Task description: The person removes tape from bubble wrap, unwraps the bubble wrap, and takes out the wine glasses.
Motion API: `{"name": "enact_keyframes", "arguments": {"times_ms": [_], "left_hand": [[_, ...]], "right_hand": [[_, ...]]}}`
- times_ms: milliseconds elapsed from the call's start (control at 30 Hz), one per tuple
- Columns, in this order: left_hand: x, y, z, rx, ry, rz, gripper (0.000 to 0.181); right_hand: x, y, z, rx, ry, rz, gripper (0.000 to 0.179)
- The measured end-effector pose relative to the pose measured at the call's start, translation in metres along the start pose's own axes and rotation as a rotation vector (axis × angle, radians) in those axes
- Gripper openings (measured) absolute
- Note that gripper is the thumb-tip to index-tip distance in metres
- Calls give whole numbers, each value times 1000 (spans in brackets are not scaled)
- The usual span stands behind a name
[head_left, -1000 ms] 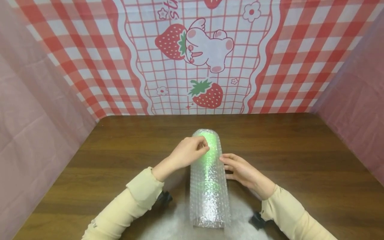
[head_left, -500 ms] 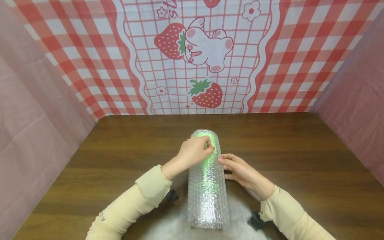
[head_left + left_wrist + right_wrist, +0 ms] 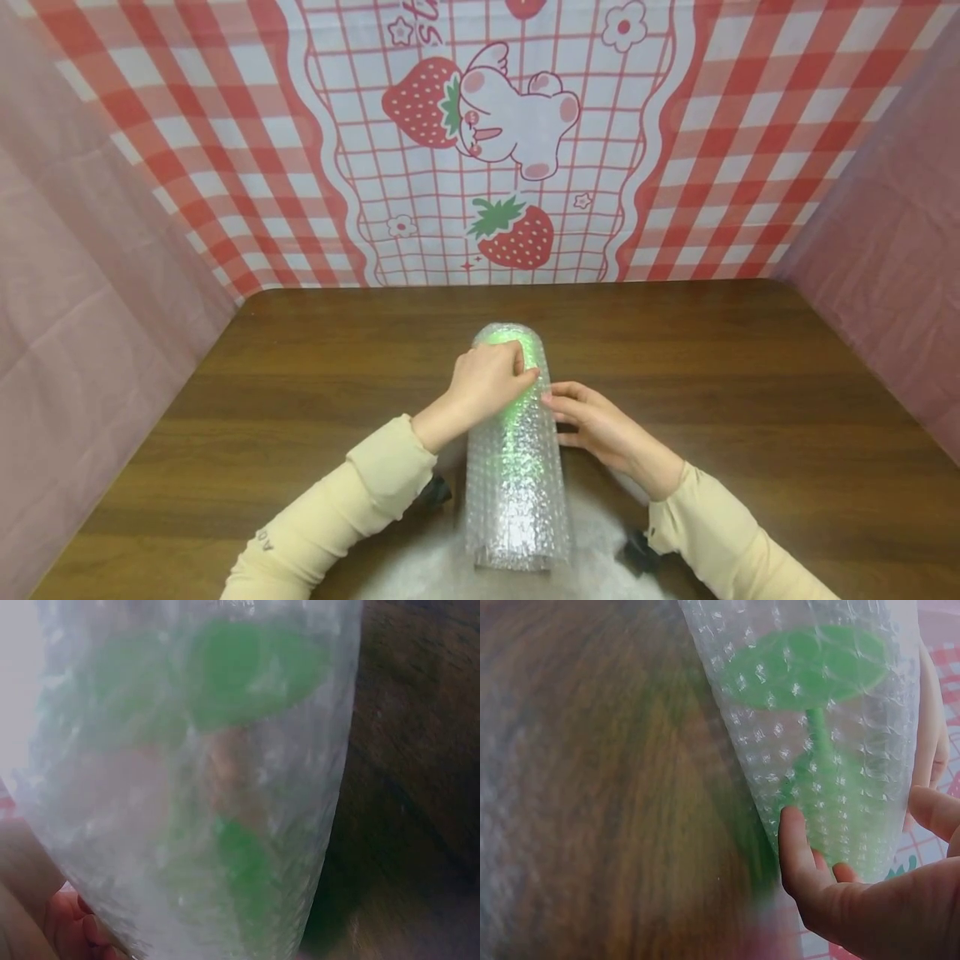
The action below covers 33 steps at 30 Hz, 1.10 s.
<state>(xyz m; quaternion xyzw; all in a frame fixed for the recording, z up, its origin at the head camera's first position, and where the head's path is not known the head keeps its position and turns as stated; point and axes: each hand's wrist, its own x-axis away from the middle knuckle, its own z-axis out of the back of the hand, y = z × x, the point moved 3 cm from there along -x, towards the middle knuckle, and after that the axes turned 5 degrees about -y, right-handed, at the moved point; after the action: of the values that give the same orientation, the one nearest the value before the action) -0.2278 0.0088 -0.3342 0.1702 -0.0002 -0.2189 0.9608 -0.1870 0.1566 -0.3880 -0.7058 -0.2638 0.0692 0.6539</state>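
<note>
A green goblet-like piece with a round disc and a stem (image 3: 816,727) shows through a roll of bubble wrap (image 3: 513,492), lying lengthwise in the middle of the table. My left hand (image 3: 487,379) is over the far part of the roll, with curled index finger and thumb close together, pinching at the wrap; the exact contact is hidden. At the roll's right side, my right hand (image 3: 603,429) touches the wrap with its fingertips, the fingers only slightly bent. In the left wrist view the green shape (image 3: 247,671) looks blurred through the wrap (image 3: 112,847).
Beneath the roll's near end lies a pale, shiny sheet (image 3: 420,575) on the dark wooden table (image 3: 675,342). A red-and-white strawberry cloth (image 3: 517,237) hangs behind the table. Pink cloths (image 3: 90,317) flank both sides. Black wrist mounts (image 3: 639,552) sit at the sleeves.
My left hand has moved slightly right across the roll, its index finger and thumb staying close together. The roll's near end has shifted a little left. My right hand has barely moved.
</note>
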Motion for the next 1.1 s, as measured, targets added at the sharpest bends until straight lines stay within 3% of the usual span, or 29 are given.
{"name": "enact_keyframes", "arguments": {"times_ms": [667, 833, 1100], "left_hand": [[3, 5, -3, -162, 124, -93, 18], [2, 5, -2, -139, 131, -89, 19], [2, 2, -2, -23, 60, -39, 9]], "right_hand": [[-1, 0, -1, 6, 29, 11, 54], [-1, 1, -2, 3, 45, 6, 53], [-3, 5, -6, 15, 53, -25, 59]]}}
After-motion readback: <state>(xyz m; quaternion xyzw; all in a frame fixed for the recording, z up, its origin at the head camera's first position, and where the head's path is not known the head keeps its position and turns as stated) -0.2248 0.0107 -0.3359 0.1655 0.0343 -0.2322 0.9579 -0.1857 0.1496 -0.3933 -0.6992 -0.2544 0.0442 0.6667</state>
